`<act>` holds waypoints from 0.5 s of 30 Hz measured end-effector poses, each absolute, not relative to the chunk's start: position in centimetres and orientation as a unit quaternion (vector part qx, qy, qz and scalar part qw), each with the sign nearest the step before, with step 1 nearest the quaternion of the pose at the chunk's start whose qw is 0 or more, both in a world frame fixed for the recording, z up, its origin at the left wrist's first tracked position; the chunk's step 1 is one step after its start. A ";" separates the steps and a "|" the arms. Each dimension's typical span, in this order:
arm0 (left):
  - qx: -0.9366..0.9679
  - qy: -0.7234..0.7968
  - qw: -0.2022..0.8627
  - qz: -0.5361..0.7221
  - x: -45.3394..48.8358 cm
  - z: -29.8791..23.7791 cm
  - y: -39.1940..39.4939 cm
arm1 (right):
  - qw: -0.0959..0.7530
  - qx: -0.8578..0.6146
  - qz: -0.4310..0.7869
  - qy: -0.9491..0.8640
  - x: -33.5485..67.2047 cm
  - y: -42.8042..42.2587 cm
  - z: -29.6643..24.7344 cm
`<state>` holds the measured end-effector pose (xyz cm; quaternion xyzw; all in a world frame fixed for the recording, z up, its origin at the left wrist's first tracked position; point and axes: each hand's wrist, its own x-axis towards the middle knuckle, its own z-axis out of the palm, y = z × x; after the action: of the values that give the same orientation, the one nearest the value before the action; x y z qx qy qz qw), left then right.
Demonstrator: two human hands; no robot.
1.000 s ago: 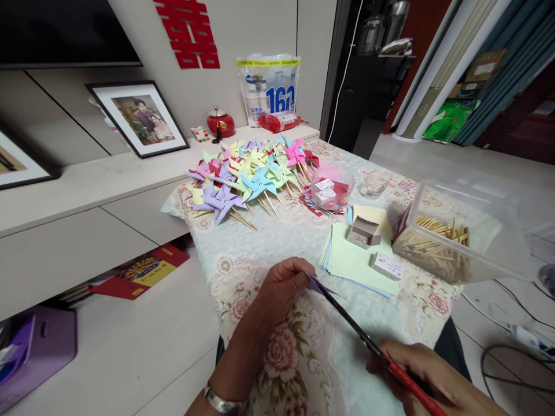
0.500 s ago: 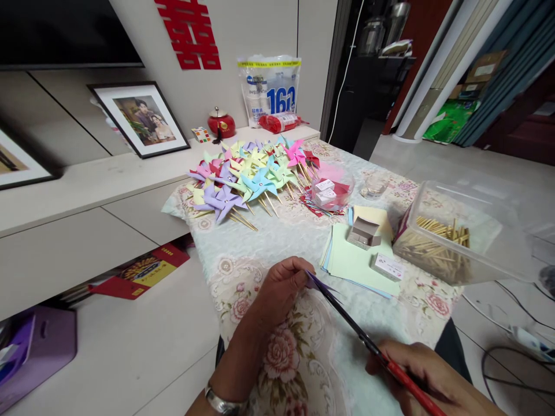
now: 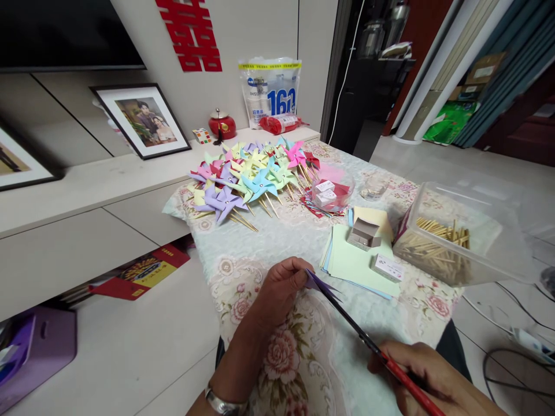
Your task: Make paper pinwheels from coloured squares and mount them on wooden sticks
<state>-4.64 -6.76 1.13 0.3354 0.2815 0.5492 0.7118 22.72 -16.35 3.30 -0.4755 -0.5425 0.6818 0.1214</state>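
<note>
Flowered tablecloth (image 3: 269, 245) spreads beneath a stack of pale paper (image 3: 347, 263). Nearer the wearer than that stack, the left hand (image 3: 284, 286) pinches a purple paper piece (image 3: 311, 282) and the right hand (image 3: 418, 370) grips red-handled scissors (image 3: 367, 341), blades against the purple; whether they are closed is hard to tell. Pinwheels (image 3: 260, 184) lie beyond the stack, leftward; a clear tub (image 3: 498, 245) of sticks (image 3: 444, 237) stands to its right.

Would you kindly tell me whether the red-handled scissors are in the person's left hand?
No, the right hand holds the scissors, while the left hand pinches the purple paper.
</note>
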 end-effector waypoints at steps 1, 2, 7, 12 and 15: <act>0.335 0.282 0.712 0.549 -4.6 1.2 -6.8 | 0.123 -0.472 0.682 -0.546 22.8 -16.3 3.0; 0.336 0.283 0.711 0.549 -4.6 1.2 -6.8 | 0.124 -0.466 0.681 -0.550 22.9 -16.2 2.8; 0.338 0.285 0.712 0.545 -4.7 1.4 -6.8 | 0.142 -0.451 0.665 -0.578 22.8 -15.9 2.6; 0.331 0.287 0.717 0.543 -4.8 1.5 -6.9 | 0.151 -0.457 0.656 -0.582 22.3 -16.0 3.2; 0.327 0.292 0.715 0.545 -4.7 1.6 -6.9 | 0.146 -0.459 0.663 -0.573 22.2 -15.8 2.9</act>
<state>-4.74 -6.89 1.57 0.3271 0.2916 0.5449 0.7149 22.15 -15.81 2.86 -0.4587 -0.5727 0.6634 0.1464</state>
